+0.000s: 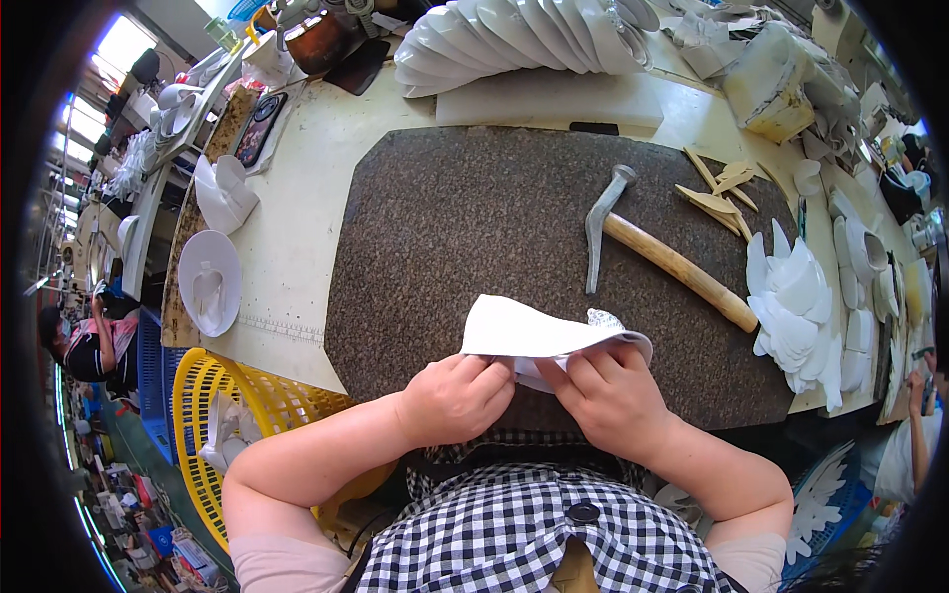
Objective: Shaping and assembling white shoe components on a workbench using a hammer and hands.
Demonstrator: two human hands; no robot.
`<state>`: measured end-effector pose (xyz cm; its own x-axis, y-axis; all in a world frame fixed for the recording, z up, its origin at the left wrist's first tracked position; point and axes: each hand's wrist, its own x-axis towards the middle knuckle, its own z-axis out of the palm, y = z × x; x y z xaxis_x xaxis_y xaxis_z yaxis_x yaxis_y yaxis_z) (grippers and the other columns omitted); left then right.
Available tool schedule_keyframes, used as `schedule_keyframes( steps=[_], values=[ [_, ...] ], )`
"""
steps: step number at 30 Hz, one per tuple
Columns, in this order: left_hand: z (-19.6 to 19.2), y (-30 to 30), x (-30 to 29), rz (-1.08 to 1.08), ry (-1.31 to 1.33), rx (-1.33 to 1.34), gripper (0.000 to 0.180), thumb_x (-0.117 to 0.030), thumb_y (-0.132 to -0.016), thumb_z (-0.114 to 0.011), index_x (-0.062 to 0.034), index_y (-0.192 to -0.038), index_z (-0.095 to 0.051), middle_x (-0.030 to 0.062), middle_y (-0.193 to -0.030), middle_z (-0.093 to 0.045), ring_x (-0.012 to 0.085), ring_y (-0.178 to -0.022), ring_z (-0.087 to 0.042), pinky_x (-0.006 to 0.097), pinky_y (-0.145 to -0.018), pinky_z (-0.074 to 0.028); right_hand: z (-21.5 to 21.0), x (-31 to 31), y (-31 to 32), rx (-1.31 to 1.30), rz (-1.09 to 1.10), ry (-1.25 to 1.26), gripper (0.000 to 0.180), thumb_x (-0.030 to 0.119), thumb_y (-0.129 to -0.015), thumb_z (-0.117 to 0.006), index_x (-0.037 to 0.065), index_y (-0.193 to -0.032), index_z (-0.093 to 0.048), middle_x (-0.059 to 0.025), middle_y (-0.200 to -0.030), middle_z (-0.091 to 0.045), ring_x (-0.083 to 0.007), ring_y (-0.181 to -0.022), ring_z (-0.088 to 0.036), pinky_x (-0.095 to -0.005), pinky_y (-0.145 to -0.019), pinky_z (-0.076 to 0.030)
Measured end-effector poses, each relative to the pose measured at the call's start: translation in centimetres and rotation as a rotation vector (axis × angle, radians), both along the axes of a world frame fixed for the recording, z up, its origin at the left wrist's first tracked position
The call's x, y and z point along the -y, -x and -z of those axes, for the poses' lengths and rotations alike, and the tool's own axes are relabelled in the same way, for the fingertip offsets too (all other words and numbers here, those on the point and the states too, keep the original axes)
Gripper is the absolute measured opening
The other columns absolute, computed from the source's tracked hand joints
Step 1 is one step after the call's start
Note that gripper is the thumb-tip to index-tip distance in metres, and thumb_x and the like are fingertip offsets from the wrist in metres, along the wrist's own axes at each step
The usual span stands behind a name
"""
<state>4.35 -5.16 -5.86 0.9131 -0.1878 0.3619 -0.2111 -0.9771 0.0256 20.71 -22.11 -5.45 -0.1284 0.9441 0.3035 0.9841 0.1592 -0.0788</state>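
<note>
Both of my hands hold a white shoe upper (pixel 524 331) over the near edge of a dark speckled stone slab (pixel 445 227). My left hand (pixel 457 397) is closed on its lower left edge, with the fingertips tucked beneath. At the right end my right hand (pixel 615 398) grips it, fingers partly hidden under the material. A small glittery patch shows on the upper by the right fingers. Beyond it, a hammer (pixel 672 267) with a wooden handle and curved metal head lies on the slab, apart from both hands.
Yellowish strips (pixel 720 196) lie at the slab's far right. White cut pieces (pixel 796 306) are piled beside it. A row of white uppers (pixel 524 44) stands at the back. A yellow basket (pixel 188 425) sits lower left, and a phone (pixel 259 128) lies far left. Other people work at both sides.
</note>
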Motion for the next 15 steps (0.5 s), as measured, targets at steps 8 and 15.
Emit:
schedule_keyframes(
  steps=[8, 15],
  values=[
    [-0.8, 0.2, -1.4, 0.143, 0.081, -0.042, 0.023, -0.016, -0.076, -0.064, -0.0023, -0.095, -0.065, 0.0057, -0.089, -0.055, 0.0174, -0.074, -0.056, 0.026, -0.065, -0.05, -0.5, -0.7, -0.3, 0.015, -0.046, 0.062, 0.035, 0.018, -0.078, -0.056, 0.0, -0.106, -0.064, -0.0105, -0.109, -0.056, -0.0237, -0.097, -0.054, -0.0377, -0.072, -0.043],
    [0.4, 0.7, 1.8, -0.068, 0.07, -0.173, 0.051, -0.033, -0.081, -0.065, 0.0011, -0.118, -0.059, 0.0113, -0.114, -0.052, 0.0217, -0.097, -0.055, 0.033, -0.08, -0.048, 0.9, 2.2, -1.6, -0.03, -0.171, -0.071, 0.032, 0.014, -0.075, -0.058, -0.004, -0.101, -0.066, -0.0107, -0.102, -0.063, -0.0255, -0.1, -0.061, -0.0406, -0.084, -0.048]
  ],
)
